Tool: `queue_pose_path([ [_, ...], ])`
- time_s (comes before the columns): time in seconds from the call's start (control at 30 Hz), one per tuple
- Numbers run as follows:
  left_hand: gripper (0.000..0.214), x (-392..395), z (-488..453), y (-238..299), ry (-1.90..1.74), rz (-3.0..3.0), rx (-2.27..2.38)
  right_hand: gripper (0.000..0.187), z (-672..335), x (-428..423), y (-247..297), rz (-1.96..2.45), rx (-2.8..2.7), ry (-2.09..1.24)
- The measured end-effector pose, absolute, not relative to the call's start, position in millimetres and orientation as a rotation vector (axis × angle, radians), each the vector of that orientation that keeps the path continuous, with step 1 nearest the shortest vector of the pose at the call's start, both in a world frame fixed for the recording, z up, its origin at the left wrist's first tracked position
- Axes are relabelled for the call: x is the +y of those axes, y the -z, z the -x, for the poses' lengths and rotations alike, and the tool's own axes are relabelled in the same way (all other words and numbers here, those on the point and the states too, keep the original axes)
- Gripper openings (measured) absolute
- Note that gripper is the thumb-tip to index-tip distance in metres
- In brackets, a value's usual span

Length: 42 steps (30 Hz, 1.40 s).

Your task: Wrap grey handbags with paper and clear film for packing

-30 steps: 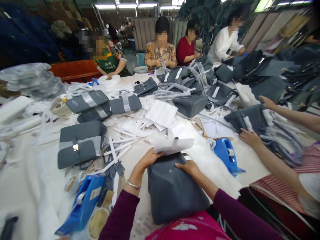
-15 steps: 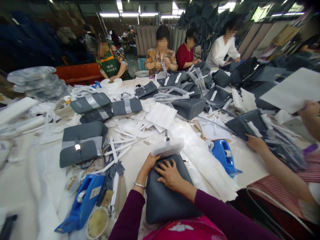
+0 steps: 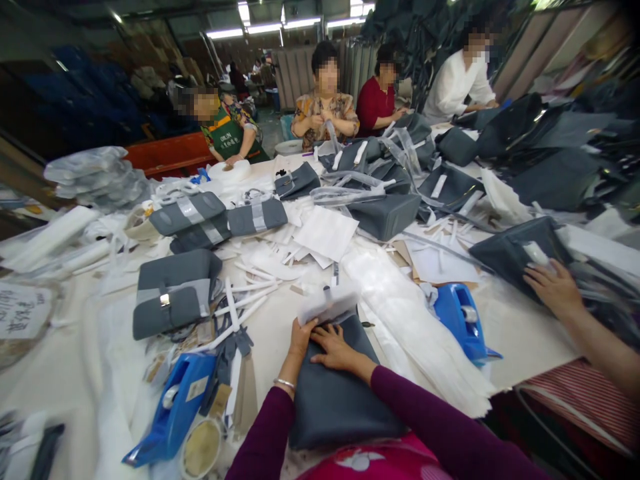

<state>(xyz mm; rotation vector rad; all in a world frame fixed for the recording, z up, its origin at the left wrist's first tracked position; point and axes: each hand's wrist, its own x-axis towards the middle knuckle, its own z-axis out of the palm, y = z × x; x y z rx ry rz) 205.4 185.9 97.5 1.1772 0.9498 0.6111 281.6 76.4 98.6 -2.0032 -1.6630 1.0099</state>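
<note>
A grey handbag (image 3: 335, 400) lies flat on the white table in front of me. My left hand (image 3: 301, 340) grips its upper left corner, fingers curled against a white foam sheet (image 3: 327, 303) at the bag's top edge. My right hand (image 3: 336, 351) lies flat on the upper part of the bag, fingers stretched toward the left hand and touching it.
A blue tape dispenser (image 3: 175, 407) sits at my left, another blue tape dispenser (image 3: 463, 320) at the right. Finished grey bags (image 3: 173, 293) and white strips litter the table (image 3: 60, 373). A neighbour's hand (image 3: 553, 288) rests on another grey bag (image 3: 515, 250) at the right. Several people sit across the table.
My right hand slid from the bag's right top across to the left hand. The foam sheet folded smaller at the bag's top. The neighbour's raised white sheet is gone from view.
</note>
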Motion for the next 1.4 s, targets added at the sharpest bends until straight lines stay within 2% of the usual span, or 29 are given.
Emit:
queue_pose_path([
  [0.1,0.017,186.1,-201.6,-96.6,-0.608,-1.184,0.958,0.065,-295.7,63.3,-106.5,1.934,-1.658,-0.924],
  [0.17,0.019,186.0,-199.2,-96.0,-0.601,-1.182,0.958,0.055,-305.0,45.7,-110.5,2.005,-1.656,-0.745],
  [0.23,0.022,186.0,-198.3,-95.3,-0.589,-1.174,0.96,0.054,-311.8,28.0,-111.3,2.108,-1.657,-0.638],
  [0.6,0.018,199.3,-221.9,-86.5,-0.63,-1.167,1.073,0.053,-310.6,39.0,-94.8,2.153,-1.777,-0.836],
  [1.17,0.03,213.3,-232.0,-52.2,-0.686,-1.362,1.251,0.054,-311.3,59.0,-78.7,2.241,-1.806,-0.785],
  [1.3,0.049,202.6,-225.9,-64.5,-0.728,-1.686,1.321,0.056,-310.6,60.6,-82.4,2.264,-1.789,-0.81],
  [1.4,0.048,183.2,-216.0,-74.9,-0.437,-2.133,0.963,0.052,-309.8,60.0,-82.5,2.24,-1.796,-0.799],
])
